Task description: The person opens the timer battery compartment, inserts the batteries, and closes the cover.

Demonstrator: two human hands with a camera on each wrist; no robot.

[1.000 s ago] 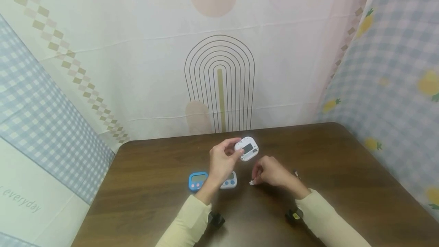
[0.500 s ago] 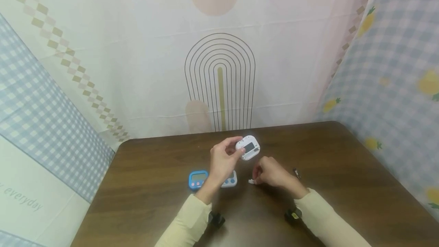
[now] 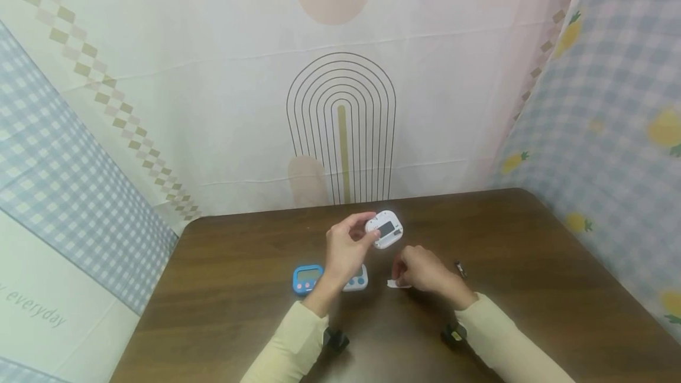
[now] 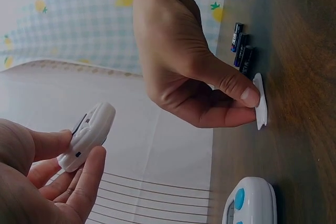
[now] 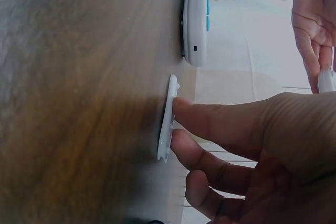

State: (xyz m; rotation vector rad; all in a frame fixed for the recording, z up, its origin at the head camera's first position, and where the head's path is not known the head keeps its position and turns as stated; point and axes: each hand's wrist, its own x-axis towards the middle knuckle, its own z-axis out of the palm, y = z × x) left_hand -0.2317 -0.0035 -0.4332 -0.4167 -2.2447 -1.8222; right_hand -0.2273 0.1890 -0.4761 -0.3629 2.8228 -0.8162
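My left hand [image 3: 344,250] holds a white digital timer [image 3: 391,229] up above the table, between thumb and fingers. Its back faces me, with the battery compartment uncovered and a dark rectangle beside it. Low at the tabletop, my right hand [image 3: 422,268] has its thumb and fingertips on a small white battery cover [image 5: 168,119]. The cover lies almost flat, close over the wood, its clips showing near the fingertips. Behind my left wrist are a blue timer [image 3: 307,280] and another white timer [image 3: 357,280] with blue buttons, partly hidden by the forearm.
Three small batteries [image 4: 241,48] lie side by side beyond my right hand; the head view shows only a bit of them [image 3: 460,269]. The brown wooden table [image 3: 234,324] ends at a patterned cloth [image 3: 239,135] behind it.
The battery cover has come down from a tilt to nearly flat under my right fingers, and more of it shows. My left hand and its timer have barely moved.
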